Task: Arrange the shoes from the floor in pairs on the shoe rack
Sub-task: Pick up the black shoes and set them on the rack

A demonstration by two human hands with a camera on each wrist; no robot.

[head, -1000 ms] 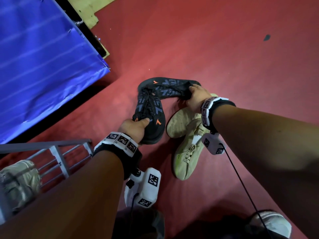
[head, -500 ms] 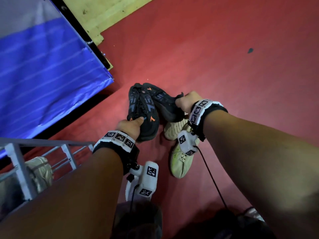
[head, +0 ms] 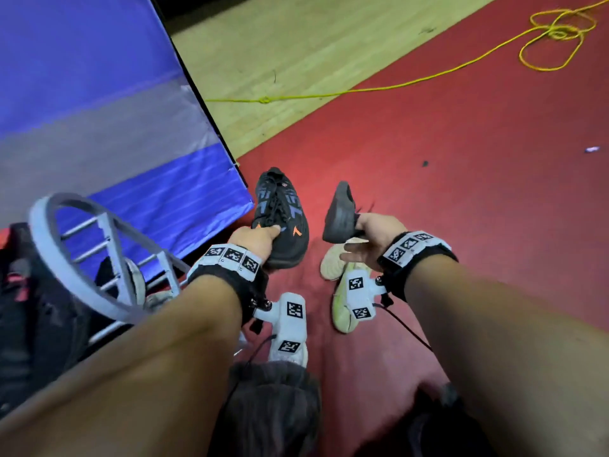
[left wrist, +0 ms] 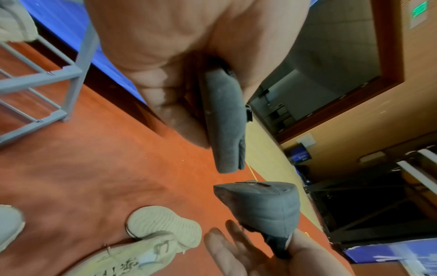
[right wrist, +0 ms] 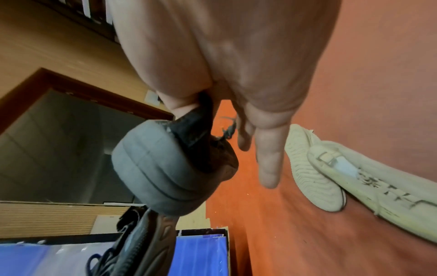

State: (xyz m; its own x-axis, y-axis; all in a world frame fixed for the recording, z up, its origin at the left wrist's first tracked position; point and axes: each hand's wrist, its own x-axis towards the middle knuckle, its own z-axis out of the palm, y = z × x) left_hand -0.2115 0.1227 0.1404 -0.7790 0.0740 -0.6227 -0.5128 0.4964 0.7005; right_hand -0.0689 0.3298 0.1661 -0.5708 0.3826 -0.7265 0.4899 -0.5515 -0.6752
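My left hand (head: pixel 263 237) grips one black shoe (head: pixel 283 219) with orange marks by its heel end, toe pointing away; its grey sole (left wrist: pixel 224 121) shows in the left wrist view. My right hand (head: pixel 359 227) pinches the heel of the matching black shoe (head: pixel 339 212), sole turned toward me, with the other fingers (right wrist: pixel 267 158) straight. Both shoes hang above the red floor, a small gap between them. Two cream shoes (head: pixel 342 298) lie on the floor under my right wrist, one of them sole up (right wrist: pixel 314 177). The grey shoe rack (head: pixel 99 258) stands at my left.
A blue and grey mat (head: pixel 99 127) rises behind the rack. Shoes sit on the rack, a pale one (left wrist: pixel 14 20) and a dark one with red (head: pixel 19 285). A yellow cord (head: pixel 543 37) trails across the wood floor and red carpet far ahead.
Both black shoes have come up off the floor and apart from each other. The right shoe has turned sole toward me. The view has swung up and the rack looms nearer.
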